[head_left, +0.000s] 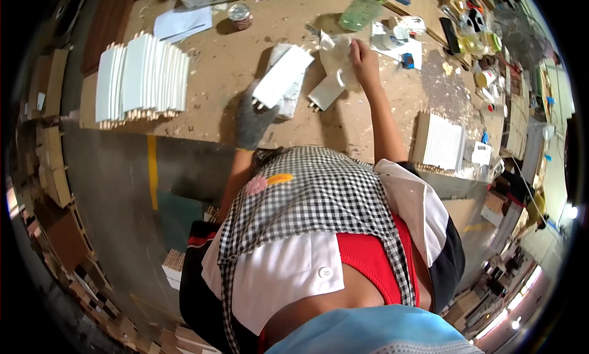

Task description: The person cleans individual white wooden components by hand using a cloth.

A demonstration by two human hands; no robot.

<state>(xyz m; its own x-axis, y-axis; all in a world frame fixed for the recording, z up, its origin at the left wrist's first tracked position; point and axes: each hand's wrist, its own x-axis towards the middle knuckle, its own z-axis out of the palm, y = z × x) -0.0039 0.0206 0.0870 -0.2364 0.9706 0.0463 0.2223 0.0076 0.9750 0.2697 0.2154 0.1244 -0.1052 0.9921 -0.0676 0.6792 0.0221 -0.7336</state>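
My left hand (253,124), in a dark grey glove, grips the near end of a white painted slat (285,75) with wooden dowels at that end. The slat lies tilted over a white, wrapped-looking block (293,97). My bare right hand (366,64) is closed on the edge of a crumpled off-white sheet or cloth (336,54); its exact kind is unclear. Partly under that sheet lies a second white slat (326,93), also with dowels at its near end.
Rows of white dowelled slats stand on the worktable's left (144,75) and right (437,142). At the back are a small jar (240,16), white papers (182,25), a green-capped bottle (363,10) and a small blue object (407,61). Clutter lines the right side.
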